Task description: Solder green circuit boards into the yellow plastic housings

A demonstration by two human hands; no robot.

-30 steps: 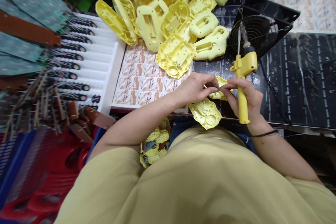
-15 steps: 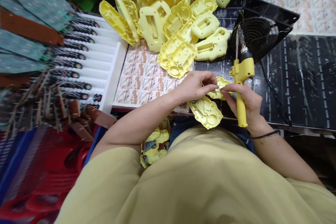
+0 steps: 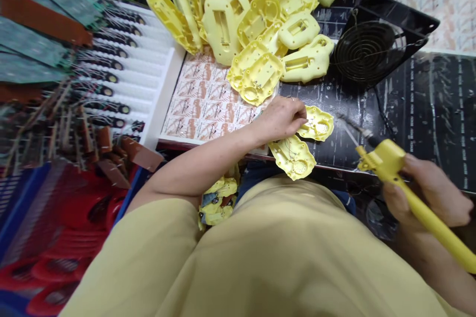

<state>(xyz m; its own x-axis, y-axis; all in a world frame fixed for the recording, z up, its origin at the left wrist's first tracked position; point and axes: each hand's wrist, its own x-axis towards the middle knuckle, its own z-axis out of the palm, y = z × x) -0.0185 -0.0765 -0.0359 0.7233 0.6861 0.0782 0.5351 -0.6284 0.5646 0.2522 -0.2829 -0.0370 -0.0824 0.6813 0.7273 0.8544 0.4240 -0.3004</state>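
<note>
- Right hand [image 3: 427,190] is wrapped round the yellow soldering gun [image 3: 388,158], off to the right by the bench edge, tip aimed up and left.
- Left hand [image 3: 284,118] has thumb and fingers bunched in close; can't tell if there's anything tiny pinched in there.
- Far yellow shell [image 3: 320,123] sits right at those left fingertips, inside facing up, on the black bench top [image 3: 427,129].
- Near yellow shell [image 3: 294,159] is just below it, poking past the bench edge, thin wires lying in it.
- Printed sheet [image 3: 208,119] is under the left forearm's far side, kinda busy pattern.
- Big messy pile of yellow shells [image 3: 223,29] further back.
- Black fan [image 3: 366,49] is tilted to the right of that pile.
- Way left: white tray [image 3: 148,74] with wired round parts, red pieces [image 3: 70,237] down below.
</note>
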